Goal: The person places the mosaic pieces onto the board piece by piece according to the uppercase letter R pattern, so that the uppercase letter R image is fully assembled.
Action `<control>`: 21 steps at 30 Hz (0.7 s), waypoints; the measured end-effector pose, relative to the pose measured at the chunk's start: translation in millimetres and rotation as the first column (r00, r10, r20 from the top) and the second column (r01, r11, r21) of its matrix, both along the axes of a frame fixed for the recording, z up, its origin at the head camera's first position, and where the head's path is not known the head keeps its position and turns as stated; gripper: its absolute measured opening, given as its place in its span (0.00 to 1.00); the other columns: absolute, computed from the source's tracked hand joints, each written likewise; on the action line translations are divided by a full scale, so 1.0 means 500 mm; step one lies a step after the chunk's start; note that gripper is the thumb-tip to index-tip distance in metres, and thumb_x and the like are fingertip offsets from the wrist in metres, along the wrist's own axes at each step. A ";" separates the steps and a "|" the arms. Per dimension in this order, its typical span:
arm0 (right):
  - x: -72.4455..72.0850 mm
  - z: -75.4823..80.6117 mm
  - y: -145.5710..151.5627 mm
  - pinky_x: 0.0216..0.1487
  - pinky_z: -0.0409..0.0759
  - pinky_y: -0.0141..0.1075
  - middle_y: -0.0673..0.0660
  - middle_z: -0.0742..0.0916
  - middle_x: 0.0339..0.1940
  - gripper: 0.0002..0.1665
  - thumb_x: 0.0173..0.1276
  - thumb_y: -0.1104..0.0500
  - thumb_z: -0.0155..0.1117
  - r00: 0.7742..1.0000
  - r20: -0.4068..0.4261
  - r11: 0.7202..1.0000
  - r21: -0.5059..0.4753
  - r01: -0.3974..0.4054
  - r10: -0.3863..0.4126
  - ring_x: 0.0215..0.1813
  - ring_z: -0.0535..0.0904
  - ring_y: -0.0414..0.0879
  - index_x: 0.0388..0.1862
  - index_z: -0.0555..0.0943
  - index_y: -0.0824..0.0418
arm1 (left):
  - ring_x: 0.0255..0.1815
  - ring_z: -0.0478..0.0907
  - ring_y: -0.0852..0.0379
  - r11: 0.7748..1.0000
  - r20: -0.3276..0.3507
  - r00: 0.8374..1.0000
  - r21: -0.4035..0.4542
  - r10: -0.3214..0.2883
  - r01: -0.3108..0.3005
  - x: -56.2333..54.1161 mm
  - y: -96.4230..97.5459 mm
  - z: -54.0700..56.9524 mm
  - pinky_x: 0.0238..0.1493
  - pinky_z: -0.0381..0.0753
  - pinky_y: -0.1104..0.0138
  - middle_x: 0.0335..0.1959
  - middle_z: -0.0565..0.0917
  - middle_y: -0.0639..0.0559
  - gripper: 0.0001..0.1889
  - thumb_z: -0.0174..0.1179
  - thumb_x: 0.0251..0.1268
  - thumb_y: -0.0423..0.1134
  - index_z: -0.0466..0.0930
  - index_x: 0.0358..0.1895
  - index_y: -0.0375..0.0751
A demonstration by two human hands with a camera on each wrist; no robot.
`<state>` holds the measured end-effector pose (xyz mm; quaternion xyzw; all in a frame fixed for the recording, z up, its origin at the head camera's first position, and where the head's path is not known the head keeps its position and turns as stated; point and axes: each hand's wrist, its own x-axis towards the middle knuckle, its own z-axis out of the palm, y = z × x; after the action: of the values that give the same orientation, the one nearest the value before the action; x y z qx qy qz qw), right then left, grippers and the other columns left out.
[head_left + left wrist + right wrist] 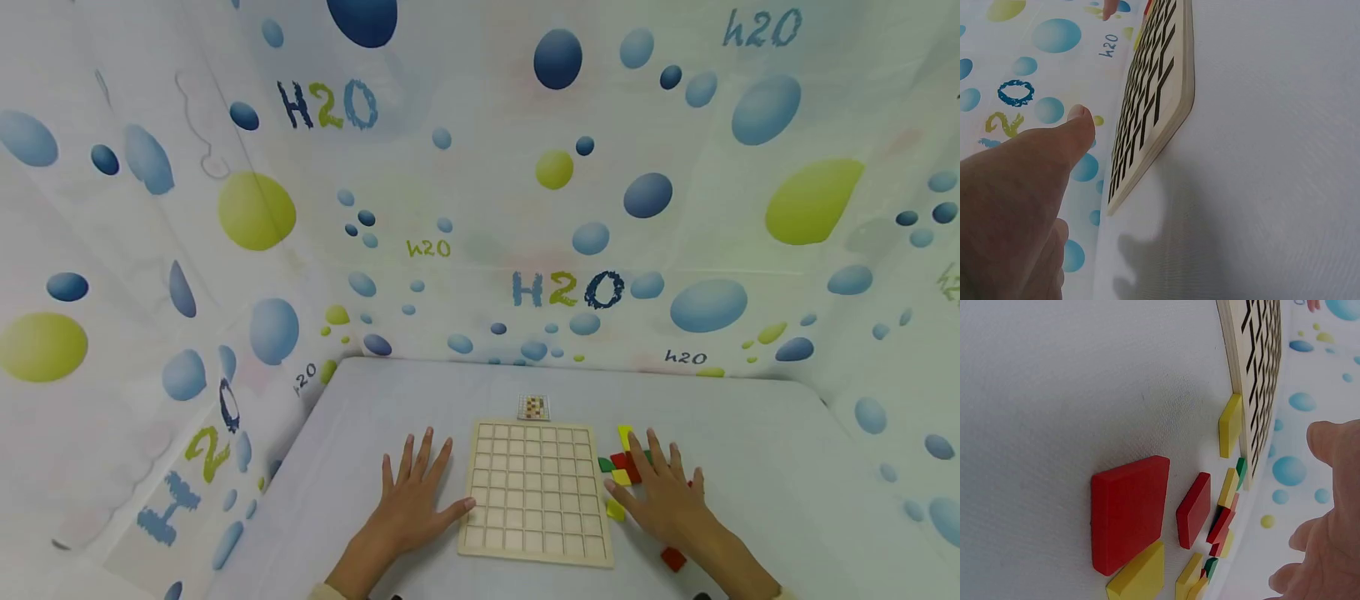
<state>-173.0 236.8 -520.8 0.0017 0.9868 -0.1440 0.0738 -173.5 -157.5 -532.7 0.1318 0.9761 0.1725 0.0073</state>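
A square wooden grid board with bare recessed cells lies on the white table. Left of it my left hand is spread flat with fingers straight, its thumb overlapping the board's left edge in the head view. To the right, my right hand spreads its straight fingers over scattered coloured tiles, holding none. Among these are a red tile near the wrist, a yellow tile beside the board and a green tile. The right wrist view shows a large red square tile close up. Some tiles are partly hidden beneath the right hand.
A small card with a coloured grid pattern lies just behind the board. White curtain-like walls printed with blue and green drops enclose the table at the back and sides.
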 end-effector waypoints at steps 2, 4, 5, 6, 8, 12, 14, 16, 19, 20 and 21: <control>0.001 0.001 0.000 0.67 0.39 0.86 0.74 0.52 0.86 0.63 0.70 0.22 0.56 1.000 -0.005 1.000 0.002 0.000 0.000 0.81 0.44 0.84 0.88 0.52 0.59 | 0.87 0.36 0.30 1.000 -0.001 1.000 0.001 -0.001 0.001 0.001 0.000 0.000 0.77 0.35 0.25 0.88 0.43 0.38 0.52 0.56 0.68 0.75 0.54 0.86 0.49; 0.002 0.001 0.001 0.67 0.39 0.86 0.74 0.52 0.86 0.63 0.70 0.22 0.56 1.000 -0.010 1.000 -0.004 -0.001 0.001 0.81 0.44 0.84 0.88 0.51 0.59 | 0.87 0.36 0.30 1.000 -0.001 1.000 0.004 -0.001 0.001 0.001 0.000 0.000 0.77 0.34 0.25 0.88 0.43 0.38 0.51 0.56 0.69 0.75 0.54 0.86 0.49; 0.003 0.002 0.003 0.67 0.40 0.86 0.74 0.52 0.86 0.63 0.71 0.23 0.56 1.000 -0.020 1.000 -0.004 -0.005 0.004 0.81 0.45 0.84 0.88 0.51 0.59 | 0.88 0.36 0.30 1.000 0.001 1.000 0.008 -0.001 0.001 0.001 0.000 0.000 0.77 0.34 0.25 0.88 0.43 0.38 0.51 0.56 0.69 0.74 0.54 0.86 0.49; 0.003 0.002 0.005 0.67 0.41 0.86 0.75 0.52 0.86 0.62 0.71 0.23 0.56 0.999 -0.032 1.000 -0.005 -0.009 0.009 0.81 0.46 0.84 0.88 0.51 0.59 | 0.87 0.36 0.30 1.000 0.002 1.000 0.012 0.000 0.000 0.002 0.000 0.000 0.77 0.34 0.25 0.88 0.43 0.38 0.51 0.57 0.69 0.74 0.54 0.86 0.49; 0.001 -0.001 0.011 0.67 0.43 0.87 0.76 0.54 0.86 0.61 0.73 0.24 0.56 0.998 -0.055 1.000 -0.009 -0.022 0.021 0.80 0.47 0.84 0.88 0.52 0.61 | 0.87 0.37 0.30 1.000 0.009 1.000 0.022 -0.001 0.001 0.003 -0.001 0.001 0.78 0.35 0.26 0.88 0.43 0.37 0.51 0.58 0.69 0.73 0.55 0.86 0.48; -0.010 -0.004 0.027 0.66 0.48 0.87 0.77 0.56 0.84 0.60 0.74 0.27 0.58 0.996 -0.081 1.000 -0.015 -0.027 0.026 0.79 0.53 0.84 0.87 0.52 0.64 | 0.87 0.37 0.30 0.999 0.027 1.000 0.035 -0.008 0.007 0.006 -0.001 0.001 0.79 0.37 0.27 0.88 0.42 0.36 0.51 0.58 0.69 0.73 0.55 0.86 0.47; -0.021 -0.004 0.036 0.67 0.49 0.86 0.78 0.57 0.84 0.59 0.74 0.30 0.60 0.997 -0.073 0.999 -0.031 -0.017 0.015 0.79 0.54 0.82 0.86 0.53 0.66 | 0.87 0.38 0.29 0.999 0.033 0.999 0.046 -0.020 0.018 0.006 0.000 0.000 0.78 0.39 0.27 0.88 0.43 0.35 0.50 0.58 0.70 0.72 0.56 0.85 0.46; -0.032 -0.004 0.046 0.68 0.50 0.85 0.79 0.58 0.83 0.57 0.75 0.34 0.62 0.998 -0.063 0.999 -0.046 -0.007 0.004 0.79 0.55 0.81 0.85 0.54 0.68 | 0.87 0.40 0.28 0.998 0.039 0.998 0.057 -0.040 0.038 0.007 0.001 -0.004 0.78 0.40 0.27 0.88 0.43 0.34 0.49 0.58 0.71 0.70 0.58 0.85 0.45; -0.051 -0.002 0.059 0.70 0.51 0.83 0.80 0.59 0.81 0.51 0.76 0.43 0.65 0.998 -0.055 0.998 -0.059 -0.004 0.001 0.80 0.56 0.79 0.83 0.57 0.71 | 0.87 0.42 0.28 0.995 0.059 0.995 0.060 -0.080 0.076 0.007 0.005 -0.011 0.78 0.43 0.26 0.87 0.43 0.33 0.46 0.56 0.73 0.69 0.58 0.85 0.46; -0.057 -0.002 0.063 0.70 0.53 0.82 0.80 0.61 0.81 0.49 0.76 0.45 0.65 0.998 -0.061 0.998 -0.058 -0.008 0.004 0.80 0.57 0.78 0.82 0.59 0.72 | 0.87 0.42 0.28 0.994 0.067 0.993 0.062 -0.092 0.088 0.007 0.007 -0.013 0.77 0.43 0.26 0.87 0.43 0.33 0.46 0.56 0.74 0.69 0.58 0.85 0.46; -0.064 -0.002 0.066 0.71 0.54 0.81 0.80 0.62 0.81 0.47 0.76 0.47 0.65 0.998 -0.064 0.999 -0.053 -0.009 0.006 0.80 0.58 0.77 0.82 0.60 0.72 | 0.87 0.42 0.28 0.993 0.078 0.992 0.065 -0.103 0.098 0.006 0.008 -0.016 0.77 0.43 0.26 0.88 0.42 0.33 0.45 0.55 0.75 0.69 0.58 0.85 0.47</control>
<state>-205.1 269.6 -522.0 -0.0085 0.9845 -0.1701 0.0429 -170.3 -153.3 -540.5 0.1737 0.9614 0.2069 0.0516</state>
